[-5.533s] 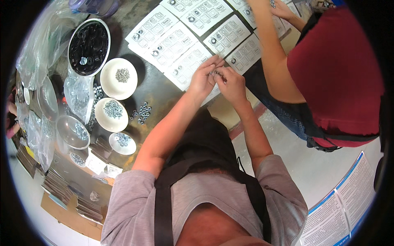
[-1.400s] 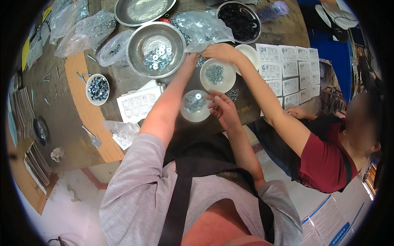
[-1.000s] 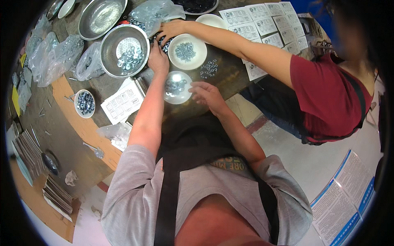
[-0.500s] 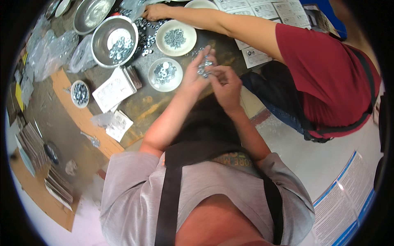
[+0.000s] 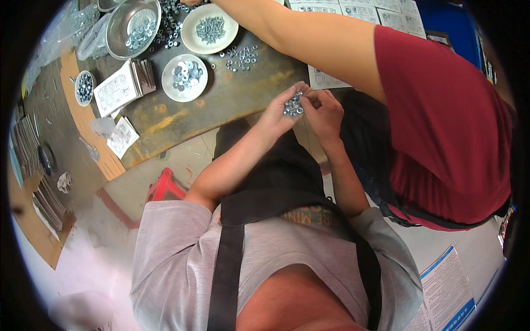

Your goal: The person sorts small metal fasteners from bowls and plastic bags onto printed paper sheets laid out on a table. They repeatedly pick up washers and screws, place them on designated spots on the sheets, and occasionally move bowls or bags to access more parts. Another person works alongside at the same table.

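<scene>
My left hand (image 5: 277,114) is cupped palm up, with a small pile of shiny metal nuts (image 5: 293,105) in it. The fingers of my right hand (image 5: 326,119) are pinched together at the edge of that pile; what lies between the fingertips is too small to make out. Both hands are just off the table's front edge. More loose nuts (image 5: 243,58) are scattered on the table beyond them. To their left stand a white bowl (image 5: 185,99) of flat washers and a larger cream bowl (image 5: 210,51) of small screws.
A co-worker's bare arm (image 5: 326,41) stretches across the table from the right. Farther left are a steel bowl (image 5: 115,38) with washers, a stack of printed leaflets (image 5: 117,88) and a small cup (image 5: 79,98) of dark fasteners. Below the table edge stands a red stool (image 5: 167,186).
The view has shifted, so the table things appear farther up and left. My hands have moved toward the table's front edge, still together, and the scattered nuts show more fully.
</scene>
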